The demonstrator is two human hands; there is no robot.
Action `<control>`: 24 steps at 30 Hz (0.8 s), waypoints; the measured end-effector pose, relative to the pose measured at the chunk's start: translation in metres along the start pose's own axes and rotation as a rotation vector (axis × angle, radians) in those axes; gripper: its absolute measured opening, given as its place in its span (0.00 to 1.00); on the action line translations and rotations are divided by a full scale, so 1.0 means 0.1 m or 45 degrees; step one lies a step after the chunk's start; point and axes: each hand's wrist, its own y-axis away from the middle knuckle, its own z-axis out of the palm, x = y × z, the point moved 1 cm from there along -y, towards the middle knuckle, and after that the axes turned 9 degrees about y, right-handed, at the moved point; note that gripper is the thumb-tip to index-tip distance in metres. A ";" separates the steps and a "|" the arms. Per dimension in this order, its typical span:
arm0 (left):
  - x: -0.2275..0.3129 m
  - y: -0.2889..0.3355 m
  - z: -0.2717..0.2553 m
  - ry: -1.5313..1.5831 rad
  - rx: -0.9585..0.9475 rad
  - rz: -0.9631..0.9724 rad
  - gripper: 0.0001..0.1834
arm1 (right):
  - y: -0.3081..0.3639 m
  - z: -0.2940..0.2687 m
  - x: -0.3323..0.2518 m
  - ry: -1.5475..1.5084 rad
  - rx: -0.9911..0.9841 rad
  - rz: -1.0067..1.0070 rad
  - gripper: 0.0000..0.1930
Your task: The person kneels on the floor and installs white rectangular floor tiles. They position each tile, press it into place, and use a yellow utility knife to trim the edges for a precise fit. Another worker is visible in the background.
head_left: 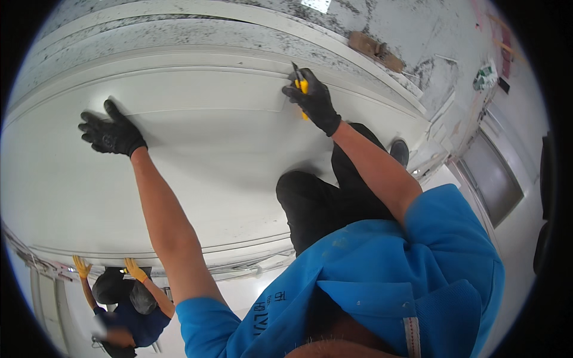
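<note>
A large white panel (203, 143) with grooved long edges stretches beneath both my arms. My left hand (113, 131), in a black glove, lies on the panel with fingers spread and holds nothing. In my right hand (317, 102), also gloved in black, is a yellow utility knife (304, 87). Its dark tip points away from me, close to the panel's far grooved edge. The fingers wrap around the handle and hide part of it. A thin straight line runs across the panel between my hands.
A co-worker (131, 310) in yellow gloves has both hands at the panel's near edge, lower left. Long white strips (262, 18) lie beyond the far edge. Brown scraps (375, 51) lie on the speckled floor. My bent knee (304, 191) is over the panel.
</note>
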 end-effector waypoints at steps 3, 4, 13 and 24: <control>0.02 -0.02 -0.04 -0.031 -0.023 0.012 0.43 | 0.03 -0.01 -0.07 -0.004 -0.030 0.037 0.21; 0.06 -0.03 -0.09 -0.051 -0.034 0.011 0.43 | 0.02 0.00 -0.06 0.002 -0.018 0.003 0.20; 0.00 -0.01 0.00 -0.136 0.082 0.124 0.43 | 0.03 0.06 0.02 -0.167 0.063 0.031 0.17; 0.10 -0.03 -0.11 -0.017 -0.164 -0.061 0.43 | -0.03 0.00 -0.13 0.215 0.030 0.038 0.14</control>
